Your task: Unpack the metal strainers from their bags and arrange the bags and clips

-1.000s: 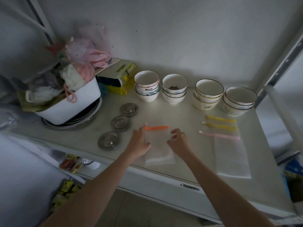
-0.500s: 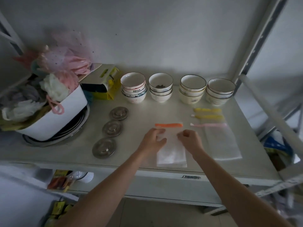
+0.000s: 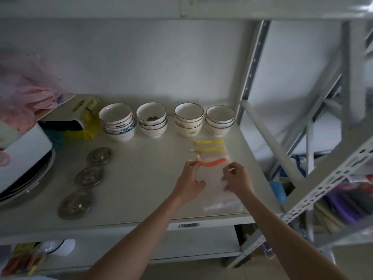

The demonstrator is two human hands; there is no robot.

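Since half a second ago, the orange clip (image 3: pixel 213 162) and its clear bag (image 3: pixel 214 186) have been carried rightward, onto the bag pile (image 3: pixel 224 205) near the shelf's right edge; both hands have gone with them. Open surface is left across the middle of the shelf (image 3: pixel 141 158), between the three metal strainers (image 3: pixel 86 176) on the left and the clips on the right; the near edge runs just below the pile, and the bowl stacks (image 3: pixel 167 122) close off the far side. The orange clip's long axis is laid left to right, parallel with the two yellow clips (image 3: pixel 209 146) just beyond it. Its left end is pinched by the left hand (image 3: pixel 190 183); the bag's right edge is gripped by the curled fingers of the right hand (image 3: pixel 238 180).
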